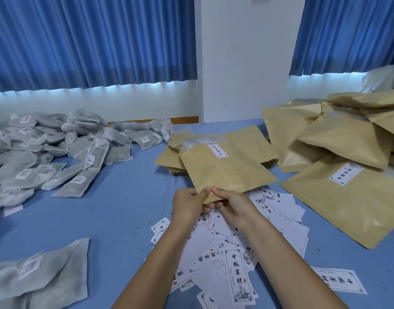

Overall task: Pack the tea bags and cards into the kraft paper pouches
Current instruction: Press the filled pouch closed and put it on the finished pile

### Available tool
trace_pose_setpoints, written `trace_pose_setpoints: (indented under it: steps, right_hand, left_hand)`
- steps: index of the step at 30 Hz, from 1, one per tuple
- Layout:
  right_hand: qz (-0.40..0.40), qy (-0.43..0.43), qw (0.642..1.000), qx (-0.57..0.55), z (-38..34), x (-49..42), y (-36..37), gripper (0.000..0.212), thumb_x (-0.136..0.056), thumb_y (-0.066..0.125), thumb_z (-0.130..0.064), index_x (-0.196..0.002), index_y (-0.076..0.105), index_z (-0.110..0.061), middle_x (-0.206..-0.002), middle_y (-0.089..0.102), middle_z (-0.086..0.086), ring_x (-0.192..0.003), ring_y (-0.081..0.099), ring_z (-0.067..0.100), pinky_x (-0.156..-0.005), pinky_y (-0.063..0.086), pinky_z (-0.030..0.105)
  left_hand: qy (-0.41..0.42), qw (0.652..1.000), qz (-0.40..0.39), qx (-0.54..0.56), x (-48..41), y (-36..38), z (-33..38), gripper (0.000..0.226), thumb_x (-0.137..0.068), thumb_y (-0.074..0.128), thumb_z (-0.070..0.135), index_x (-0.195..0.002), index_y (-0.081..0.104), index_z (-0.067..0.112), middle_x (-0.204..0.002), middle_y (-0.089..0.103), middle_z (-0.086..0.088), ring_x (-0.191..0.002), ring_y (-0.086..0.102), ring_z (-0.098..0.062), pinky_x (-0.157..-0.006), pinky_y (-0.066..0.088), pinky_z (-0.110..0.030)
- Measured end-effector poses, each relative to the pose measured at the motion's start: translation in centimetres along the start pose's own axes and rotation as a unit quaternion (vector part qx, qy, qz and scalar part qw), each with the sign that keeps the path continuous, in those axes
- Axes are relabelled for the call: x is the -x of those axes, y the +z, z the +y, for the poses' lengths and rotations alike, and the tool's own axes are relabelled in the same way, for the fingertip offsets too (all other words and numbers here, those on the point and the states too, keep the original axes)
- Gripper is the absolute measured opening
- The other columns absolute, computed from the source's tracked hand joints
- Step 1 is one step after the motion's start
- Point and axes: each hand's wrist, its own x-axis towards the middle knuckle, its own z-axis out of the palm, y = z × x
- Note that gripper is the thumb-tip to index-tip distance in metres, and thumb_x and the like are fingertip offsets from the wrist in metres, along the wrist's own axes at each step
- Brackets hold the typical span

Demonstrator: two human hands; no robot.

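Kraft paper pouch [225, 172], contents showing at far mouth, pinched at near corner by left hand [187, 204] and right hand [231, 206] over bench [124, 208]. Filled pouches [338, 139] heaped far right. Plenty left, likely: tea bags [57, 148] far left, cards [225, 248] near.

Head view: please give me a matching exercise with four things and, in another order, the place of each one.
1. tea bags
2. cards
3. held pouch
4. other pouches

a. pinched by the left hand and right hand
b. heaped at the right
c. piled at the far left
d. spread on the table, near centre

Pairs: 1-c, 2-d, 3-a, 4-b
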Motion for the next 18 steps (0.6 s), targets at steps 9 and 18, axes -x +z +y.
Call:
trace_pose_setpoints:
  steps: [9,18]
  right_hand:
    - [0.050,-0.059,0.997,0.007,-0.6,-0.4,-0.9,0.015,-0.077,0.071,0.005,-0.090,0.065,0.000,-0.083,0.070,0.010,-0.066,0.059,0.018,-0.048,0.042,0.019]
    - [0.106,-0.053,0.993,-0.005,-1.3,-0.7,-1.8,0.014,-0.077,0.071,0.007,-0.084,0.064,-0.002,-0.083,0.068,0.009,-0.074,0.064,0.015,-0.059,0.051,0.019]
  left_hand:
    - [0.009,1.000,0.012,-0.003,0.0,0.1,-0.1,0.030,-0.090,0.065,0.021,-0.088,0.065,-0.009,-0.048,0.063,-0.003,-0.036,0.054,-0.005,-0.040,0.043,-0.014]
    - [0.004,1.000,0.014,0.014,-0.1,-0.2,0.0,0.025,-0.090,0.065,0.019,-0.087,0.066,-0.005,-0.049,0.065,-0.004,-0.036,0.055,-0.006,-0.040,0.044,-0.014]
